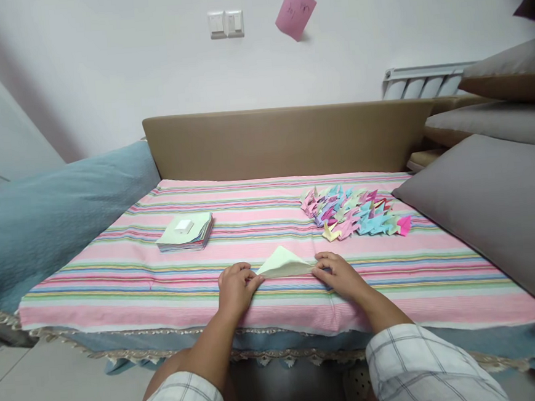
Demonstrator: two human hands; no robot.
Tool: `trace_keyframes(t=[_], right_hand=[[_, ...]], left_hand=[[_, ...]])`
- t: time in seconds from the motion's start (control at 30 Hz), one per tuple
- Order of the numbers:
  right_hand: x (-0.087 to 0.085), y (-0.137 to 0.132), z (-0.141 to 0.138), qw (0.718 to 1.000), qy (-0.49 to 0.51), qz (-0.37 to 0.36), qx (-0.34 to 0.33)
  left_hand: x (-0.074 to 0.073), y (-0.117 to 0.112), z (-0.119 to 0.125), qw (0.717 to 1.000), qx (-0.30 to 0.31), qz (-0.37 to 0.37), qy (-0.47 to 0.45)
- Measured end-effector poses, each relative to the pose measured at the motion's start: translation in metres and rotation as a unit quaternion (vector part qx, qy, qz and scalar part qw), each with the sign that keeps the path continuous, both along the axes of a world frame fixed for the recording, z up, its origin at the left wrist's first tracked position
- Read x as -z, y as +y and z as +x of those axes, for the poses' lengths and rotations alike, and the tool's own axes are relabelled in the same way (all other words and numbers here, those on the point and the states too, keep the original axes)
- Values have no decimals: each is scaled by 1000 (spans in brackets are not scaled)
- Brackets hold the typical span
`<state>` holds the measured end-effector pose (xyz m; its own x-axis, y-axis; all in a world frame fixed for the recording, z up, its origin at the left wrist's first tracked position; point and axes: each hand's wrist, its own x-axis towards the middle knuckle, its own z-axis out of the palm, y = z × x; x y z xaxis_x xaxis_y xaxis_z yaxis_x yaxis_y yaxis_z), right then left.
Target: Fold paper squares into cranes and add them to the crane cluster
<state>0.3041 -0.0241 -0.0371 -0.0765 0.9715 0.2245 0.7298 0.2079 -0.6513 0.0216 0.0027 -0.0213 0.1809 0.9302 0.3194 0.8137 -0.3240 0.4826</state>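
A pale green sheet of paper (283,263), folded into a triangle, lies near the front of the striped cloth with its peak pointing away from me. My left hand (239,284) pinches its left corner between thumb and fingers. At the opposite corner, my right hand (339,274) grips the paper the same way. Farther back on the left sits a stack of coloured paper (184,233) with a small white block (184,226) on top. A pile of folded paper cranes (354,212) in pink, blue, green and yellow rests at the back right.
The striped cloth (117,286) covers a sofa seat with a brown backrest (286,142). A blue-covered armrest (64,210) bounds the left. Grey cushions (490,207) are stacked on the right. A pink note (296,10) and light switches (226,24) are on the wall.
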Motion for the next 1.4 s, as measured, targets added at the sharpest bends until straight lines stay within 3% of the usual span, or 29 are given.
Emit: trace_keyframes(t=[0.23, 0.63, 0.77, 0.87, 0.97, 1.03, 1.2, 1.4], right_hand=[[0, -1, -5, 1000, -13, -10, 22], [0, 0, -9, 997, -55, -23, 43], [0, 0, -10, 997, -58, -26, 47], [-1, 0, -11, 997, -56, -26, 47], [-3, -1, -12, 997, -57, -22, 46], [-3, -1, -12, 997, -63, -17, 46], [-2, 0, -11, 997, -67, -15, 43], [-2, 1, -9, 997, -61, -2, 36]], left_hand=[[1, 1, -4, 1000, -25, 8, -11], [-2, -5, 2, 995, -79, 35, 50], [-3, -9, 5, 990, -93, 89, 57], [-2, -21, 13, 981, -46, 171, 82], [7, -36, 26, 966, 111, 187, 137], [17, -44, 35, 955, 177, 168, 170], [40, -49, 46, 955, 177, 114, 211], [37, -48, 46, 957, 177, 98, 207]])
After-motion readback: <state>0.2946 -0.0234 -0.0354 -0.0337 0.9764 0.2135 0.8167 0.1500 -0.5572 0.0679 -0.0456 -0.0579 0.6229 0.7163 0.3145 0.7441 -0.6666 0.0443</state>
